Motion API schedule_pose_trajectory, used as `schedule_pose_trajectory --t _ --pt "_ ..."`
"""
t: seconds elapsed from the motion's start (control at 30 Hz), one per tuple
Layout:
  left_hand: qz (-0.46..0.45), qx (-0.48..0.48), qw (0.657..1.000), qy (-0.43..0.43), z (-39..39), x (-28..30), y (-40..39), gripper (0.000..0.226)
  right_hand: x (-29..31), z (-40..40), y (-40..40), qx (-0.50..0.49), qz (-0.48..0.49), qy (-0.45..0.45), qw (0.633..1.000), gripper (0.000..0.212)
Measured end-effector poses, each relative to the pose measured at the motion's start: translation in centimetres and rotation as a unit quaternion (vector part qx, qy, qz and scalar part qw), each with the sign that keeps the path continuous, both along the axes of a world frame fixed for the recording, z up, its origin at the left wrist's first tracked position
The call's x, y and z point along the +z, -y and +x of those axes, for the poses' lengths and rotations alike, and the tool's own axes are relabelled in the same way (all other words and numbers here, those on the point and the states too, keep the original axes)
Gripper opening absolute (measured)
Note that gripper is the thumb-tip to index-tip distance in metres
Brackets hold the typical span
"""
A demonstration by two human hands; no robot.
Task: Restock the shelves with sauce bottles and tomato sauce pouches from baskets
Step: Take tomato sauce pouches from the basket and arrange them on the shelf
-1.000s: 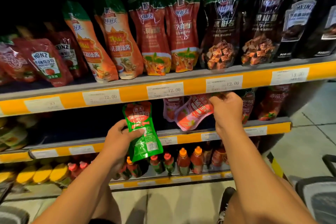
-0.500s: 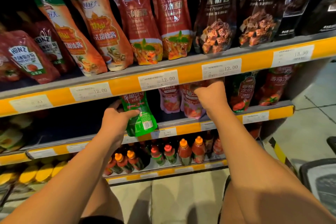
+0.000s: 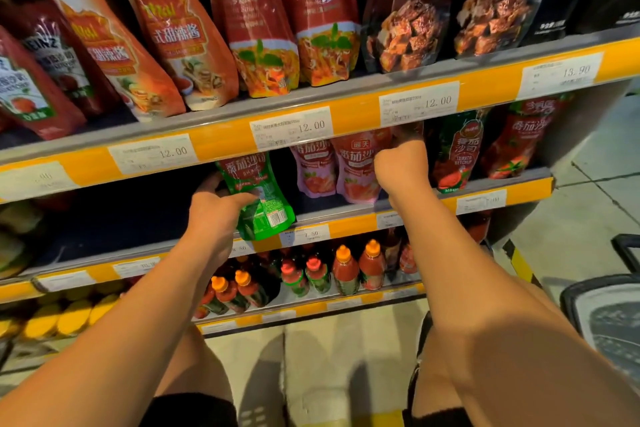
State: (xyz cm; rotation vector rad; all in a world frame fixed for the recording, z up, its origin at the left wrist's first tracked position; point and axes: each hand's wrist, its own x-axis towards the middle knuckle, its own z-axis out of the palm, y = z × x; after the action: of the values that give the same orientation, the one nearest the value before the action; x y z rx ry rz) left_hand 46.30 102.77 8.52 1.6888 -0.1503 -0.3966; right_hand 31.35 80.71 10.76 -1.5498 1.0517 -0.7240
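Your left hand [image 3: 216, 210] holds the soft, slippery green pouch [image 3: 258, 199] at the middle shelf [image 3: 349, 218] edge, so pinch its stiffer top seam, while your right hand [image 3: 401, 163] grips a pink pouch [image 3: 356, 170].

On the middle shelf [image 3: 346, 217], the left hand [image 3: 216, 210] holds a pouch [image 3: 259, 198] left of standing pouches [image 3: 346, 166], bottles [image 3: 346, 274] below.

Dim, warm light; glare on glossy upper pouches [image 3: 259, 21], dark shelf recesses, wide-angle bending at edges.
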Motion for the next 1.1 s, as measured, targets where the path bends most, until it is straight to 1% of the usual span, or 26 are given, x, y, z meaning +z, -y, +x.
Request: schedule_pose_trajectory --t 0.03,0.13,0.27,0.33,0.37,0.43,0.47,0.5,0.53,0.57,0.6,0.67,0.7,0.77,0.83,0.9,1.0,1.07,1.1 --pt "0.0 0.0 1.0 -0.001 0.1 0.0 0.0 0.041 0.0 0.1 -0.1 -0.004 -0.002 -0.002 1.0 0.024" --pt "0.009 0.003 1.0 0.0 0.5 0.0 -0.1 0.043 -0.4 0.2 0.1 -0.009 -0.008 -0.015 1.0 0.018" --pt "0.002 0.021 1.0 -0.019 0.9 -0.3 0.0 0.044 -0.9 0.2 0.4 -0.035 -0.036 -0.018 0.999 0.022" --pt "-0.006 0.032 0.999 -0.03 0.7 -0.4 0.0 0.038 -0.8 0.1 0.1 -0.05 -0.053 -0.032 0.997 0.02" --pt "-0.011 0.035 0.999 -0.032 0.7 -0.5 0.1 0.034 -0.7 -0.2 -0.3 -0.056 -0.066 -0.035 0.996 0.022" --pt "-0.015 0.041 0.999 -0.032 0.6 -0.6 0.2 0.025 -0.5 -0.9 -1.7 -0.067 -0.111 -0.032 0.991 0.028" --pt "-0.017 0.049 0.998 -0.037 0.5 -0.6 0.3 0.022 -0.5 -1.4 -2.5 -0.061 -0.136 -0.024 0.988 0.027" --pt "-0.022 0.054 0.997 -0.041 0.3 -0.6 0.4 0.021 -0.6 -1.7 -3.6 -0.042 -0.153 -0.015 0.987 0.022" --pt "-0.031 0.059 0.997 -0.046 0.3 -0.7 0.5 0.021 -0.8 -1.8 -4.7 -0.008 -0.16 -0.005 0.987 0.016" --pt "-0.035 0.06 0.996 -0.047 0.2 -0.7 0.5 0.023 -1.0 -1.7 -5.8 0.038 -0.161 0.002 0.986 0.015" --pt "-0.037 0.063 0.996 -0.044 0.0 -0.7 0.6 0.024 -1.2 -1.3 -7.0 0.088 -0.166 0.005 0.982 0.017" --pt "-0.02 0.065 0.997 -0.027 -0.5 -0.6 0.5 0.03 -1.6 -0.1 -9.1 0.191 -0.202 -0.005 0.961 0.019" --pt "-0.007 0.067 0.998 -0.017 -0.7 -0.5 0.4 0.034 -1.8 0.6 -10.1 0.238 -0.229 -0.022 0.943 0.024" --pt "0.003 0.067 0.998 0.006 -1.2 -0.3 0.1 0.035 -2.6 2.1 -11.8 0.306 -0.29 -0.077 0.904 0.044" --pt "0.017 0.076 0.997 0.031 -1.6 0.0 -0.4 0.033 -3.4 3.2 -13.3 0.324 -0.329 -0.13 0.877 0.06" --pt "0.034 0.094 0.994 0.047 -1.5 0.2 -1.1 0.036 -3.8 4.0 -14.6 0.313 -0.351 -0.154 0.869 0.068" --pt "0.043 0.108 0.992 0.054 -1.5 0.6 -1.9 0.046 -4.1 5.3 -16.0 0.29 -0.373 -0.169 0.865 0.068" --pt "0.044 0.107 0.992 0.057 -1.6 0.8 -2.3 0.055 -4.0 6.1 -16.6 0.272 -0.378 -0.164 0.87 0.064" --pt "0.049 0.102 0.991 0.068 -1.8 0.9 -2.5 0.055 -4.0 6.4 -16.8 0.266 -0.37 -0.159 0.876 0.06"
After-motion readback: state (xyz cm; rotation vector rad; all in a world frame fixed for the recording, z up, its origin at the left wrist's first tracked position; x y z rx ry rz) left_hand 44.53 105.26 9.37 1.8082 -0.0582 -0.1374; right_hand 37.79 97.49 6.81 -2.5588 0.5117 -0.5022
